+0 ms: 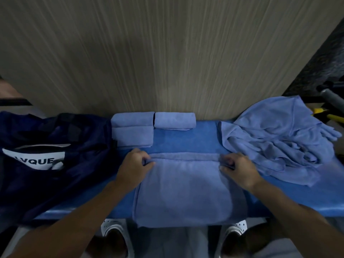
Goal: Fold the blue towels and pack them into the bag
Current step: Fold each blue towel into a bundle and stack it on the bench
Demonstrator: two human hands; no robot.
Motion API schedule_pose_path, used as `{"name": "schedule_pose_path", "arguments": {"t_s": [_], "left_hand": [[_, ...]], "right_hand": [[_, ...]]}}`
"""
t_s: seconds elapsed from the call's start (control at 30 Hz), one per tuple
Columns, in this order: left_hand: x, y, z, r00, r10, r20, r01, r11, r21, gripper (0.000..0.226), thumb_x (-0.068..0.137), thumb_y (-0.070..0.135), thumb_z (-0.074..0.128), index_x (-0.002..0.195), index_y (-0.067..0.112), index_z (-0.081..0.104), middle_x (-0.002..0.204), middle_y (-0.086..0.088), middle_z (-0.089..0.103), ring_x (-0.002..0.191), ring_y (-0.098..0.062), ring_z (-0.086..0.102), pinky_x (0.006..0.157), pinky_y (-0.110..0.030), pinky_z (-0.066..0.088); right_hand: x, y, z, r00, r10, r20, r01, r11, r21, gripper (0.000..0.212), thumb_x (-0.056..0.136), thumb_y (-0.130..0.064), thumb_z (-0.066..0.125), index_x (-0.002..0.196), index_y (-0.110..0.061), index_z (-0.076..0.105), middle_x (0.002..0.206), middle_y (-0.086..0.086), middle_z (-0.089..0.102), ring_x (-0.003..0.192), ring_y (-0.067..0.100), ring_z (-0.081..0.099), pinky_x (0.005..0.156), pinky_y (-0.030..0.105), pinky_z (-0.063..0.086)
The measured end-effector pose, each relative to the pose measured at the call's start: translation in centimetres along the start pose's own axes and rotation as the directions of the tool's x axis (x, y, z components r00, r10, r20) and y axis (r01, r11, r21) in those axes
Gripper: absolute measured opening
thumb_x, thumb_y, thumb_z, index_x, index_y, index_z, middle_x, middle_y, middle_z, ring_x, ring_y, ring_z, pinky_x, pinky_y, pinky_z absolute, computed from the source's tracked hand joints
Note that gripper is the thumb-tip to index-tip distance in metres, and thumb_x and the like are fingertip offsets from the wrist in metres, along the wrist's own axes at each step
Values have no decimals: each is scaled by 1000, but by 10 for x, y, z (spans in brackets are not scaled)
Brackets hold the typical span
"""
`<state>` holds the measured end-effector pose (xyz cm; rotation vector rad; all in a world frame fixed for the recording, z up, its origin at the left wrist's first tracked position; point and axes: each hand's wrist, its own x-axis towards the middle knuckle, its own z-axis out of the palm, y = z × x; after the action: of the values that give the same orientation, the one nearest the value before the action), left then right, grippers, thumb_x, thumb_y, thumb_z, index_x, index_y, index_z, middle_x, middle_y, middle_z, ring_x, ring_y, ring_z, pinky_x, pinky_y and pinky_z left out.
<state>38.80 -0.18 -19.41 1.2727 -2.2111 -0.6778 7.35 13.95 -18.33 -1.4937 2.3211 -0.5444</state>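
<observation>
— Where bench [186, 140] meets wall [167, 53]: any room left?
— Little. Two folded towels [133, 130] pushed against the back edge, left of centre, with a third folded towel [175, 120] just beside on the right. Open blue strip between those and the working towel [182, 187].
— And sideways?
— Crowded. Dark navy bag [55, 155] slumped on the left end, white label showing. Heap of unfolded towels [283, 138] piled on the right end, touching the working towel's far corner.
— Position of that working towel?
— Flat at centre, near edge hanging over the bench front. Far edge rolled into a narrow fold.
— Grip?
— Left hand [136, 164] pinching the fold's left end; right hand [240, 168] pinching the right end, fingers curled.
— Surfaces?
— Soft, matte terry cloth; smooth padded bench; streaked, wood-grain wall.
</observation>
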Motion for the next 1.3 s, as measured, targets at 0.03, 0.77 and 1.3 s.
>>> {"name": "schedule_pose_path", "arguments": {"t_s": [0.03, 0.77, 1.3], "left_hand": [[0, -1, 1, 999, 39, -9, -39, 999, 6, 19, 73, 7, 82, 69, 9, 63, 76, -1, 53, 74, -18, 53, 72, -30, 43], [7, 3, -13, 994, 76, 74, -76, 997, -8, 18, 68, 26, 78, 60, 26, 62, 93, 12, 67, 97, -12, 61, 89, -39, 49], [5, 16, -41, 995, 94, 47, -87, 988, -127, 19, 74, -2, 77, 62, 7, 65, 69, -5, 64, 61, -9, 55, 58, -22, 44]], "right_hand": [[1, 1, 1, 1000, 18, 20, -17, 998, -53, 22, 78, -41, 71, 88, -26, 59, 88, -3, 53, 94, 25, 54, 81, 43, 49], [11, -6, 1, 997, -42, -69, 59, 960, 274, 23, 74, -11, 79, 61, -24, 66, 106, -3, 63, 110, 15, 59, 101, 41, 41], [2, -10, -13, 996, 88, -23, -64, 862, 504, 21, 76, -1, 77, 61, -11, 65, 52, -9, 58, 48, -3, 49, 48, 8, 37]]}}
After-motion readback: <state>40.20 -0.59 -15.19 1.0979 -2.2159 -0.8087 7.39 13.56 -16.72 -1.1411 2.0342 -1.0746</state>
